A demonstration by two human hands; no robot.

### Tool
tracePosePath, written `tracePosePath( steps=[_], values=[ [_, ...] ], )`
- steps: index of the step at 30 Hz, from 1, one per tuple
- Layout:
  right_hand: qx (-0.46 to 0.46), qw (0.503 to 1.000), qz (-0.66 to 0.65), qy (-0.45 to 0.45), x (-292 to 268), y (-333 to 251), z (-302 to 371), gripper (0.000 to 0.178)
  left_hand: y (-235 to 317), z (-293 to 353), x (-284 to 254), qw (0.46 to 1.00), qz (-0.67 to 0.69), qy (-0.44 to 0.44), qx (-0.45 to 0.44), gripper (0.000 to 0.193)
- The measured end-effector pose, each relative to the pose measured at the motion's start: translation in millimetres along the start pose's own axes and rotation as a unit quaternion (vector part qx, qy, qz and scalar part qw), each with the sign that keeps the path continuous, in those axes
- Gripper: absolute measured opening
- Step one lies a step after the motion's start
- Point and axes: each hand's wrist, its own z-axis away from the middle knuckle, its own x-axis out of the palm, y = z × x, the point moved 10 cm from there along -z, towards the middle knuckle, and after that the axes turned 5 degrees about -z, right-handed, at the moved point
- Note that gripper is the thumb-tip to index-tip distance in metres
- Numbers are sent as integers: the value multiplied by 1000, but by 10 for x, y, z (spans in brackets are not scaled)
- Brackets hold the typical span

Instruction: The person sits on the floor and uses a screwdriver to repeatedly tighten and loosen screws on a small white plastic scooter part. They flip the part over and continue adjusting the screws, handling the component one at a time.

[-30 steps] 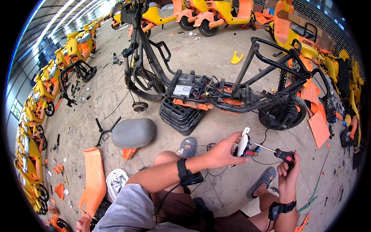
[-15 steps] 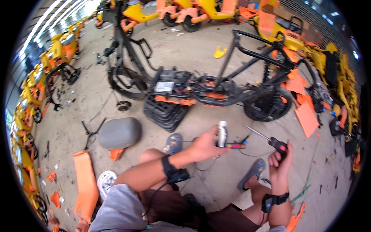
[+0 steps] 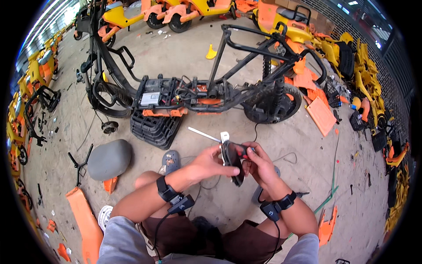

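My left hand [image 3: 205,166] is closed on a dark, glossy, rounded part [image 3: 232,160] with a pale bracket at its top end; I cannot make out its exact kind. Close beside it, my right hand [image 3: 260,166] is wrapped round the black-and-red handle of a screwdriver [image 3: 204,134]. The screwdriver's shaft points left, passing behind the top of the dark part. Whether its tip touches anything is not shown; it seems free in the air. Both hands are in front of my knees, above the floor. Beyond them stands a stripped scooter frame [image 3: 252,52].
The frame rests on a black crate [image 3: 154,131]. A grey rounded case [image 3: 110,159] and a long orange panel [image 3: 85,224] lie at left. Thin cables cross the floor near my feet. Orange and yellow panels [image 3: 321,115] are heaped at right, with yellow scooters [image 3: 200,9] behind.
My hands have come together, the right one bringing the screwdriver leftward to the held part. The part has turned to show its dark face. The whole view has shifted right.
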Motion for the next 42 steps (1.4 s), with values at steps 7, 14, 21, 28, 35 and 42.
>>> tracePosePath(
  steps=[7,14,21,28,35,42],
  values=[
    [-166,916,349,105,129,-356,107,28,82,117,-339,990,79,103,54,47],
    [-293,932,206,-58,409,-788,807,47,-139,159,-732,978,-7,206,-17,46],
    [-235,913,333,-7,542,-687,865,37,-154,256,-769,976,-21,212,-43,44],
    [-216,910,351,49,329,-846,847,27,-88,195,-646,980,-44,189,-48,46],
    [-196,918,325,119,37,-861,701,17,-104,215,-572,979,-6,199,-55,48],
    [-219,917,316,105,7,-796,656,14,-85,255,-682,976,-17,211,-44,48]
  ],
)
